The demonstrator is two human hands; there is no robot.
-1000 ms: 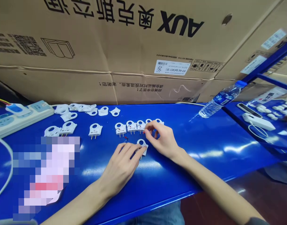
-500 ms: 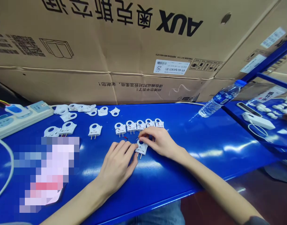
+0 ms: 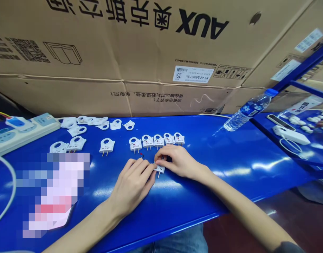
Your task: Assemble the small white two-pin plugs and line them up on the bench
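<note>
A small white two-pin plug piece (image 3: pixel 160 169) lies on the blue table (image 3: pixel 230 165) between my hands. My left hand (image 3: pixel 133 184) rests flat beside it, fingertips touching its left edge. My right hand (image 3: pixel 177 161) covers its top, fingers pinched on it. Just behind them stands a row of several similar white plug pieces (image 3: pixel 157 141) with pins toward me. A tiny red part (image 3: pixel 142 154) lies by the row.
More white plug shells (image 3: pixel 79 135) are scattered at the left rear, beside a power strip (image 3: pixel 16 133). Large cardboard boxes (image 3: pixel 150 52) wall off the back. A water bottle (image 3: pixel 248 110) lies at the right; another blue bench (image 3: pixel 303 140) holds parts.
My right hand came down from the row onto the loose plug piece and pinched it. My left fingers closed in against the piece.
</note>
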